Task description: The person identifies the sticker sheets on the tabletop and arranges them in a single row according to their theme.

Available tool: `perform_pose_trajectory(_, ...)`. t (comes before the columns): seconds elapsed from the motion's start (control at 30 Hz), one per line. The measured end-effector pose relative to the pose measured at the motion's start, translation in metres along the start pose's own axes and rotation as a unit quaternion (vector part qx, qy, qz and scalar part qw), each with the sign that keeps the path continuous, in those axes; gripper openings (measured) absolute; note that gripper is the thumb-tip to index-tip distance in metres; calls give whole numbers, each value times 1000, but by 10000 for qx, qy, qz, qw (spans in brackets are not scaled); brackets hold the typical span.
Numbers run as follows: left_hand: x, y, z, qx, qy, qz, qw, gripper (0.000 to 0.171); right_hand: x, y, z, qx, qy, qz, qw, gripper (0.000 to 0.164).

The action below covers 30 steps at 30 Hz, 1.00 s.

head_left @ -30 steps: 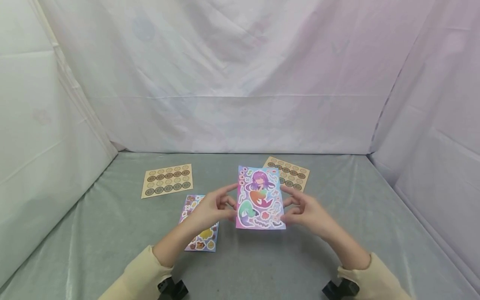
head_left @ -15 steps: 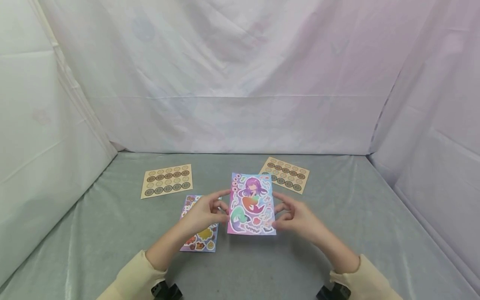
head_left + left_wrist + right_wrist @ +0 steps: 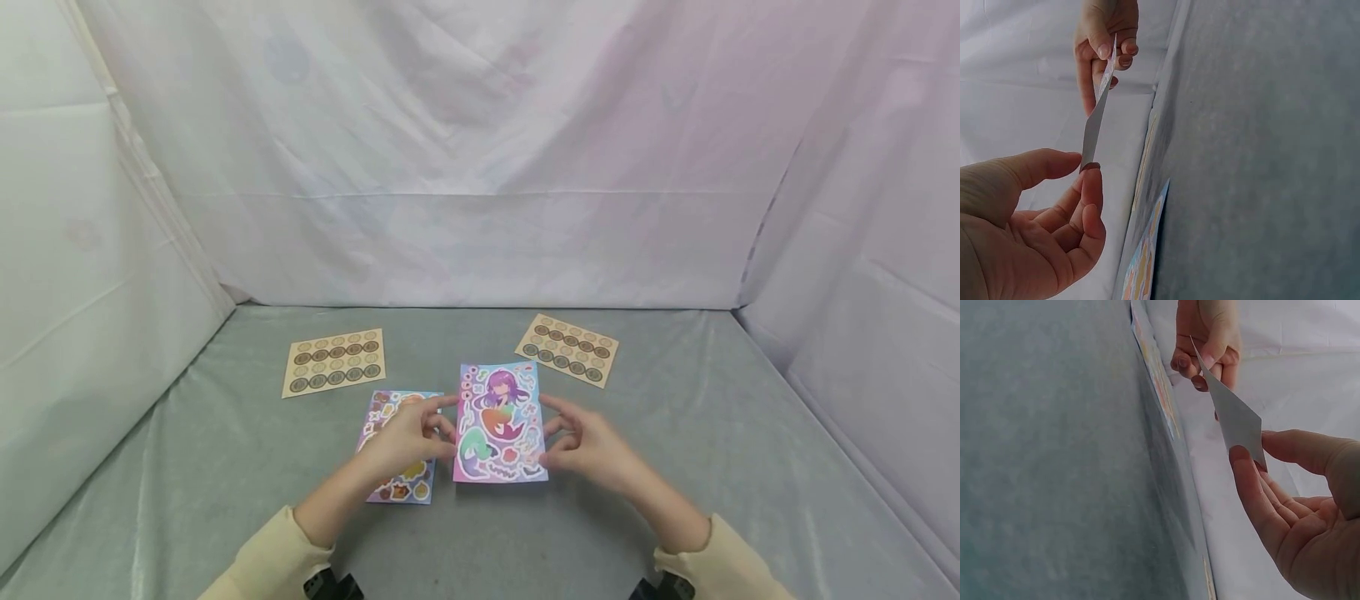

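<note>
A pink and blue mermaid sticker sheet (image 3: 501, 425) is held up between both hands above the grey cloth. My left hand (image 3: 408, 435) pinches its left edge between thumb and fingers, while my right hand (image 3: 588, 437) pinches the right edge. Both wrist views show the sheet's plain pale back (image 3: 1238, 419) and its slight bend. Beneath the left hand lies a second colourful sticker sheet (image 3: 401, 492), partly hidden by that hand and forearm. In the left wrist view, this lower sheet (image 3: 1144, 256) is on the cloth, apart from the fingers.
Two tan sheets of round stickers lie farther back, the left tan sheet (image 3: 333, 362) and the right tan sheet (image 3: 570, 348). Grey cloth (image 3: 712, 400) covers the table. White curtains (image 3: 480, 250) stand at the back and both sides.
Both hands have brought the mermaid sheet left and toward the person. The right tan sheet, partly covered before, now shows almost wholly. The sheets on the cloth have stayed in place.
</note>
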<state>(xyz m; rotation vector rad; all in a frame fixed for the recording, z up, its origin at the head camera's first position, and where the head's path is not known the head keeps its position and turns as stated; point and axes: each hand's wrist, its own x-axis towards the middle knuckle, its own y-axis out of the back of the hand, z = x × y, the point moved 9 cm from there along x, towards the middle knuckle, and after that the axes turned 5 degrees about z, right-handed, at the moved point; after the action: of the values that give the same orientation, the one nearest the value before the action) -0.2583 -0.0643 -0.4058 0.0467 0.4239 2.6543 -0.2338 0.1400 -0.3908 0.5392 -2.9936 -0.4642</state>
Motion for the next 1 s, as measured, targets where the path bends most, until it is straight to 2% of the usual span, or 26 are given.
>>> perform_pose_trajectory(0.2,-1,-1,-4,298,29,90,9995,72,1,-5,7,20,-60,-70,10000,82)
perform_pose_trajectory(0.53,-3,-3,-3,979,-218,232,9947,69,0,-10,13,-29,-27,-165,9999,82)
perform_pose_trajectory(1.0,-4,-7,-5,1173,-74,112,9930,67,2,-15,25,-27,-204,-370,9991,81)
